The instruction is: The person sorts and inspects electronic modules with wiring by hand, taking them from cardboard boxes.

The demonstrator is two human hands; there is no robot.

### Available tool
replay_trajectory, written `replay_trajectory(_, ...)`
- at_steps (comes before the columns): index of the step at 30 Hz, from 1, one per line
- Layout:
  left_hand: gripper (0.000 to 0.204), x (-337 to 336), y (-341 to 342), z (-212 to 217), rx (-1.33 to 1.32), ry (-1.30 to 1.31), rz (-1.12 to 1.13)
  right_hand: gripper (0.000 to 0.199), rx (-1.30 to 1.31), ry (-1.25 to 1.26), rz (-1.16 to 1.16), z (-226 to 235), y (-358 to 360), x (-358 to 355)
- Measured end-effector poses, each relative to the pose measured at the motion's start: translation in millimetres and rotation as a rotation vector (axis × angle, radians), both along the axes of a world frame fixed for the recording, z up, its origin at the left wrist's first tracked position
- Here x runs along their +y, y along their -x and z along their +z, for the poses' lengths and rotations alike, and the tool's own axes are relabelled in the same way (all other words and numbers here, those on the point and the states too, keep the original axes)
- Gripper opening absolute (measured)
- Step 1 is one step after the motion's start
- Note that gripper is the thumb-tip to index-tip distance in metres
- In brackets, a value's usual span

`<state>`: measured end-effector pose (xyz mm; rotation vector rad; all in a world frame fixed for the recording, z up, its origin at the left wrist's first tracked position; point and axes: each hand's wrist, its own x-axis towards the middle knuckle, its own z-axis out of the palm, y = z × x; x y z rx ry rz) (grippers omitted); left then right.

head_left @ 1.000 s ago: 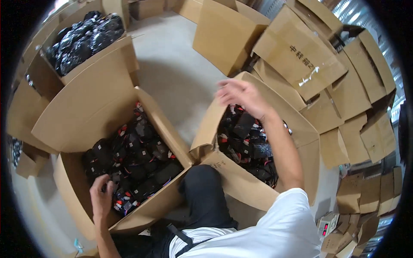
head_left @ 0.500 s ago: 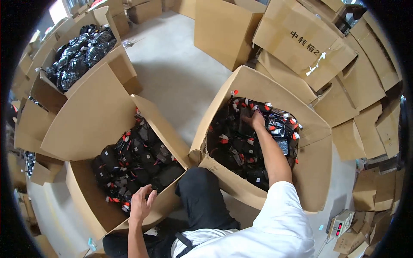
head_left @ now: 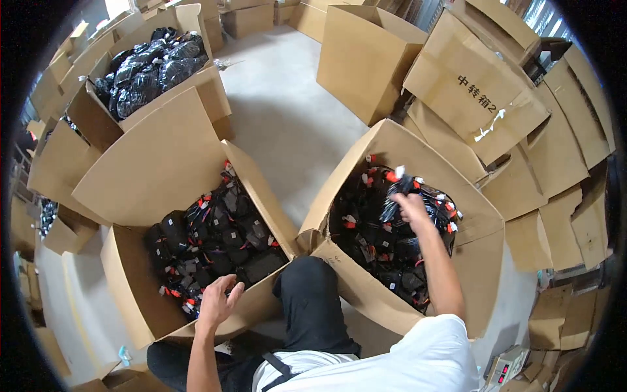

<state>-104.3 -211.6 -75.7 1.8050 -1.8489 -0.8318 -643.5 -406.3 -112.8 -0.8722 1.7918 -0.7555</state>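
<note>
My right hand (head_left: pixel 413 210) is closed on a bundle of black cable (head_left: pixel 406 183) with white and red connectors at its end. It is over the right cardboard box (head_left: pixel 372 291), which holds black parts, dark wires and many red and white plugs (head_left: pixel 450 208). My left hand (head_left: pixel 221 299) hangs at the near edge of the left cardboard box (head_left: pixel 121 287), fingers apart, holding nothing. Inside that box lie black block-shaped units (head_left: pixel 173 228) with wires and red and white connectors. Motion slightly smears the bundle, so its finer parts cannot be made out.
My knee (head_left: pixel 310 287) is between the two boxes. Beyond the left box stands a carton of black plastic-wrapped bundles (head_left: pixel 153 72). A tall carton (head_left: pixel 366 62) and piled cartons (head_left: pixel 480 91) rise at the far right. A small device with a red display (head_left: pixel 506 369) sits at lower right.
My right hand has come up from among the parts in the right box, bringing the cable bundle with it. The whole view has shifted a little. My left hand keeps its place by the left box.
</note>
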Motion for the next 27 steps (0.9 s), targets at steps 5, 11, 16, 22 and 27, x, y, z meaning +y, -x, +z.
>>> replay_trajectory(5, 0.024, -9, 5, 1, 0.187, -0.032, 0.081, 0.029, -0.13, 0.344, -0.011, 174, -25, 35)
replay_trajectory(11, 0.024, -64, 53, 104, 0.502, 0.428, 0.061, 0.022, -0.179, 0.618, 0.259, 305, -118, 64)
replay_trajectory(16, 0.06, -97, 85, 219, 0.66, 0.818, -0.093, 0.021, 0.282, 0.851, 0.92, 341, -189, 73)
replay_trajectory(22, 0.047, -73, 31, 218, 0.864, -0.034, -0.188, 0.029, 0.14, 0.628, 1.184, 325, -268, 69)
replay_trajectory(27, 0.035, -24, -16, 145, 1.253, 0.248, 0.266, 0.041, -0.053, 0.781, 0.874, 347, -282, 63)
